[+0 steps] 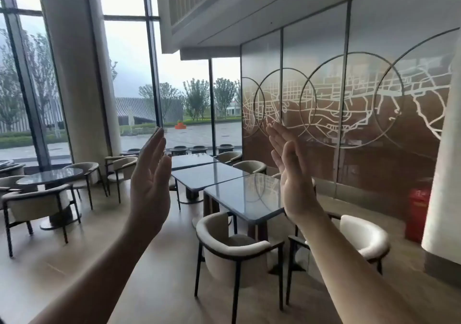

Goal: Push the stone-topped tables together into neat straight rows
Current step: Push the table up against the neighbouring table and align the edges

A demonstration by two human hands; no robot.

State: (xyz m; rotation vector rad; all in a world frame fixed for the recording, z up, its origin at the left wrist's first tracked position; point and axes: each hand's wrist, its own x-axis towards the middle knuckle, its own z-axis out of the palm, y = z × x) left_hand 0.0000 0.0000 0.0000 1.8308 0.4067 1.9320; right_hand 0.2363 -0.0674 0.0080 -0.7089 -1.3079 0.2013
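hands: left hand and right hand are floating up in the middle of the frame, palms facing each other, fingers straight. each grip is spread flat and touching nothing.

tables: three square stone tops are running away from centre frame toward the windows. near tabletop, middle tabletop, far tabletop.

line check: looks like the hands are framing the row to eyeball how straight it is. near and middle seem to be meeting at a corner, with the near one sitting further right, so the row is looking stepped to me, not flush.

how i'd do it: walking to the near tabletop, laying both palms on its edge low and wide, and leaning in slow so the base is sliding, not tipping.

in the way: the cream chair at lower centre is tucked against the near end, and another chair is sitting at lower right. probably worth pulling those out first.

also: the round table at left is well apart from the row.
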